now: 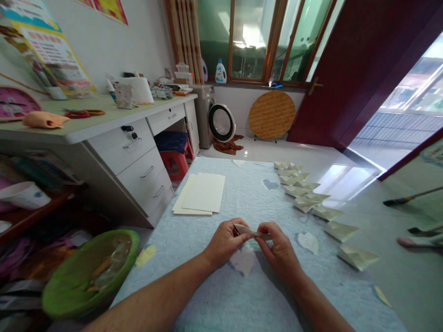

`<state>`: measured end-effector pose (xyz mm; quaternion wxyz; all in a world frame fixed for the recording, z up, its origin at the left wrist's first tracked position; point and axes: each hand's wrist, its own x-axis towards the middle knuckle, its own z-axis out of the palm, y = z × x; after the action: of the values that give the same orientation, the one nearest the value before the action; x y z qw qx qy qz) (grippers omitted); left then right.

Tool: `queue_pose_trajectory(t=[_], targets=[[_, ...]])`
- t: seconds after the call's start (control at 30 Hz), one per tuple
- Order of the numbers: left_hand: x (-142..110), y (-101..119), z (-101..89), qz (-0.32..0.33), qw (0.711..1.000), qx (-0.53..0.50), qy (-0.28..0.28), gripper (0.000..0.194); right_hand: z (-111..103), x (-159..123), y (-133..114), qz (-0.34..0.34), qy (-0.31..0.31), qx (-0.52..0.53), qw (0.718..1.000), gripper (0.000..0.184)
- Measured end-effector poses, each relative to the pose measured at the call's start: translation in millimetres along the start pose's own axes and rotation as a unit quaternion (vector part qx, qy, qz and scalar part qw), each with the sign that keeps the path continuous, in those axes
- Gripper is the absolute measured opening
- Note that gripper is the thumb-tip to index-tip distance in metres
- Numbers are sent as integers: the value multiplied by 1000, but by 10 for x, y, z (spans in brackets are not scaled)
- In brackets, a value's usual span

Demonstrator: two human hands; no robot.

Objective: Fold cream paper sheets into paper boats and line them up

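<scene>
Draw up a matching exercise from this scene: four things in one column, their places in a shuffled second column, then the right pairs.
Things:
1. Folded paper piece
2. Stack of cream paper sheets
3. Row of folded paper boats
4. Green plastic basin

Places:
A. Beyond the left edge of the blue quilt
B. Pinched between the left hand and right hand
C. Along the quilt's right edge
D. On the quilt, ahead of the hands

Pairs: 1-B, 2-D, 3-C, 4-A
</scene>
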<state>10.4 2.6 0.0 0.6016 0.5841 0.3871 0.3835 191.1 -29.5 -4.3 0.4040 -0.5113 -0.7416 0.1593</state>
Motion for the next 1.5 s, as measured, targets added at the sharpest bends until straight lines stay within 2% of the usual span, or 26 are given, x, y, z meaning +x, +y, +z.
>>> queue_pose_trajectory(t=[0.1, 0.23, 0.3, 0.47, 0.67, 0.87, 0.97, 1.07, 1.13, 1.4, 1.5], targets=[[-1, -5, -4, 1, 1000, 3, 7, 17, 10, -15, 16, 6, 6, 6, 1000, 20], [-5, 3, 5, 10, 1000, 6, 9, 18, -23, 9, -12, -44, -58, -32, 997, 12], [-12, 16, 12, 14, 1000, 15, 8, 18, -42, 27, -30, -51, -80, -42, 995, 17], [-20, 55, 3, 21, 999, 30, 28, 22, -70, 47, -41, -8, -96, -29, 995, 28], [-5, 73, -30, 16, 997, 9, 71, 31, -68, 62, -62, 41, -119, 8, 992, 24], [15, 6, -35, -20, 996, -26, 87, 57, -63, 58, -76, 78, -128, 54, 987, 22], [29, 4, -53, -28, 996, -54, 67, 65, -76, 57, -62, 104, -132, 77, 983, 25], [26, 31, -50, -21, 998, -55, 14, 55, -79, 62, -50, 131, -129, 101, 978, 28], [14, 44, -30, -11, 1000, -25, -1, 44, -71, 67, -56, 139, -125, 116, 976, 29], [-19, 3, 17, 28, 998, 48, 6, 33, -44, 76, -78, 129, -152, 133, 971, 38], [-17, 0, 17, 28, 998, 56, 25, 31, -34, 78, -57, 117, -141, 116, 976, 31]])
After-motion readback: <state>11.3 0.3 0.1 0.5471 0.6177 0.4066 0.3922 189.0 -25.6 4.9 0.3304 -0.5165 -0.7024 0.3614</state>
